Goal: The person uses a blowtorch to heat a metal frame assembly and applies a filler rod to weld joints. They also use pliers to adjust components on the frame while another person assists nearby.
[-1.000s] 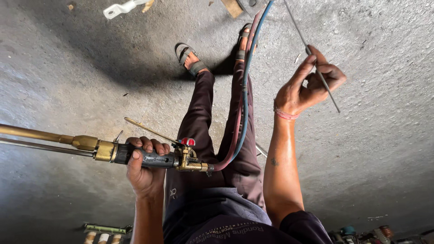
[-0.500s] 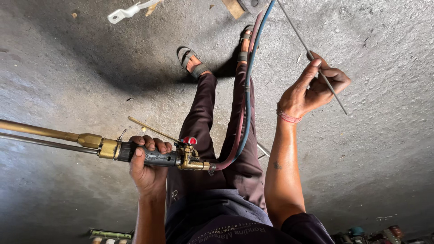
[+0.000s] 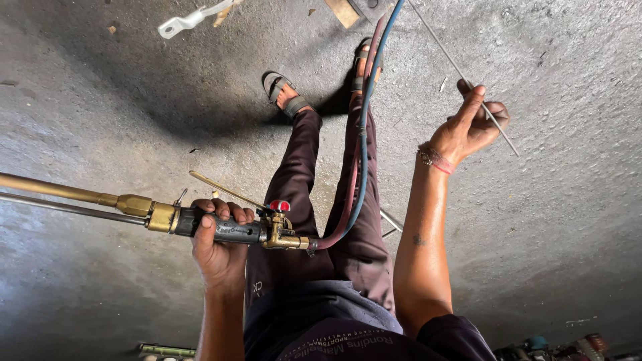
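The left hand [image 3: 217,244] is wrapped around the torch [image 3: 221,224] handle, keeping its long brass pipes level, while the right hand [image 3: 468,127] pinches a thin metal rod [image 3: 461,70] held out aside, clear of the hoses [image 3: 361,154].

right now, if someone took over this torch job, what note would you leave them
Left hand: closed around the torch handle, held level, brass tube pointing left.
Right hand: raised, pinching a thin rod that slants up to the left.
Hoses: red and blue, running from the torch's rear valves up over the legs and out of view.
Done: both tools are in hand; no flame shows.
Left: no workpiece is visible under the torch or rod; a white metal bracket lies on the concrete floor at the top left.
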